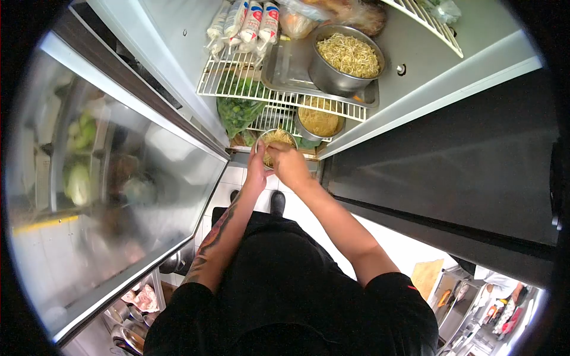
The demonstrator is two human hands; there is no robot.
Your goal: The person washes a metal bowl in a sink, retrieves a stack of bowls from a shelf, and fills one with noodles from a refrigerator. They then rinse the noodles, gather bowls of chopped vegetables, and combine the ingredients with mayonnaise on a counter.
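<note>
My left hand [256, 168] grips the side of a small round metal bowl [295, 141], its thumb up at the rim. Pale yellow strands that look like bean sprouts [278, 136] fill the bowl. Over the bowl, my right hand [289, 166] reaches in from the right with its fingers curled down into the strands. Its fingertips are partly hidden and slightly blurred, so what they pinch cannot be made out. Both hands are in front of an open fridge, just below its lower wire shelf [279, 113].
A large metal pot of bean sprouts [347, 56] stands in a metal tray [285, 65] on the upper shelf, beside several white tube packages [252, 21]. Below are bagged greens [237, 113] and another food-filled pot [320, 121]. The glass door [119, 178] stands open at left; a dark panel [451, 172] is at right.
</note>
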